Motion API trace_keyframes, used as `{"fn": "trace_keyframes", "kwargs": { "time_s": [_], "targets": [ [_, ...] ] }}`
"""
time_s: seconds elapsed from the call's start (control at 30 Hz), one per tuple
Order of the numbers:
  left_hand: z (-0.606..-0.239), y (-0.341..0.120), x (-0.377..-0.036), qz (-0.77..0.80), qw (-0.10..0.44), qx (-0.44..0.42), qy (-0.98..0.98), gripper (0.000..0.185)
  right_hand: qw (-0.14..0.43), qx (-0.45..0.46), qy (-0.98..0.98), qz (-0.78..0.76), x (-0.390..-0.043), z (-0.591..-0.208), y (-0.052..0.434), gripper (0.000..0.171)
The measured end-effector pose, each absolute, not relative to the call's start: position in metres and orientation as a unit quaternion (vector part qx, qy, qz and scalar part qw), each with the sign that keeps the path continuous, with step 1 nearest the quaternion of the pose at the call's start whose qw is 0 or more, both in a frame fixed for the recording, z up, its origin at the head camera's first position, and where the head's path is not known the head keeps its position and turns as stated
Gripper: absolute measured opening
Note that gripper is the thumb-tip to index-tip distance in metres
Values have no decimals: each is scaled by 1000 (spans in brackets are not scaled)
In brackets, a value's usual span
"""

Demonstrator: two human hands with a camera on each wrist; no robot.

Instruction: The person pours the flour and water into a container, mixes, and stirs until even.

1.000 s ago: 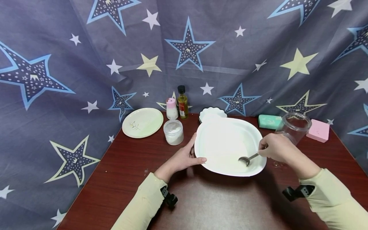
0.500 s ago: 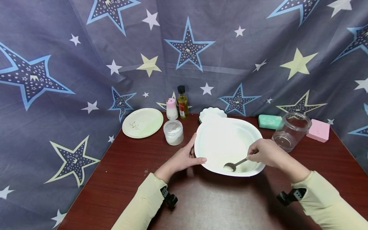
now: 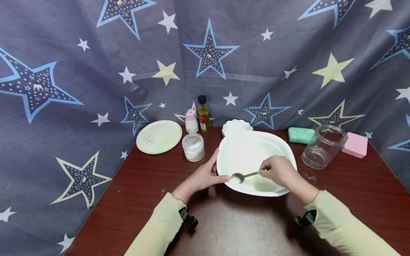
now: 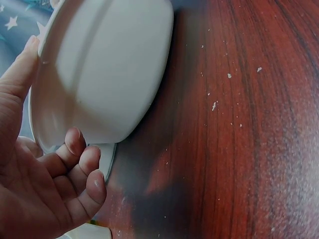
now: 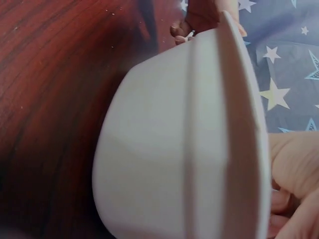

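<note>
A large white oval basin (image 3: 245, 147) stands on the table, tilted so that its inside faces me. My left hand (image 3: 201, 176) holds its left side, with the thumb over the rim. In the left wrist view, the other fingers of the left hand (image 4: 55, 184) curl beside the basin's outer wall (image 4: 114, 74). My right hand (image 3: 278, 171) reaches over the basin and pinches the handle of a dark metal spoon (image 3: 250, 174). White powder lies in the spoon's bowl, close to my left thumb. The basin's wall (image 5: 149, 149) hides the spoon in the right wrist view.
A jar of white powder (image 3: 194, 151), a pink-capped shaker (image 3: 191, 124), an oil bottle (image 3: 203, 115) and an oval plate (image 3: 158, 137) stand left. A scalloped white dish (image 3: 237, 127) is behind the basin. Right are a clear jar (image 3: 323, 147), green sponge (image 3: 301, 135) and pink sponge (image 3: 355, 145).
My right hand has moved left across the basin with the spoon, from its right side to near my left thumb. The left hand and the basin have stayed in place.
</note>
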State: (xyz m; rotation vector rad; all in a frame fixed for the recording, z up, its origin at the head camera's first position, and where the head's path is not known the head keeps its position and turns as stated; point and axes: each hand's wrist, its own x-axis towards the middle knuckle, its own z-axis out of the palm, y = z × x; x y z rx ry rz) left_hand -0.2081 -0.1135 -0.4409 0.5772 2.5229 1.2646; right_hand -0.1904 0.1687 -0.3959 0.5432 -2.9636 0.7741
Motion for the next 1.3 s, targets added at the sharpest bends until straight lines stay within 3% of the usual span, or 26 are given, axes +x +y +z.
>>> {"fn": "trace_keyframes", "kwargs": {
  "time_s": [0.57,1.3],
  "targets": [
    [-440,-114,-207,438,123,203,867,108,73,122,-968,205,-205,-402,159,12],
    [-439,-112,-208,440,132,199,866,108,121,89,-980,130,-204,-391,201,14]
  ]
}}
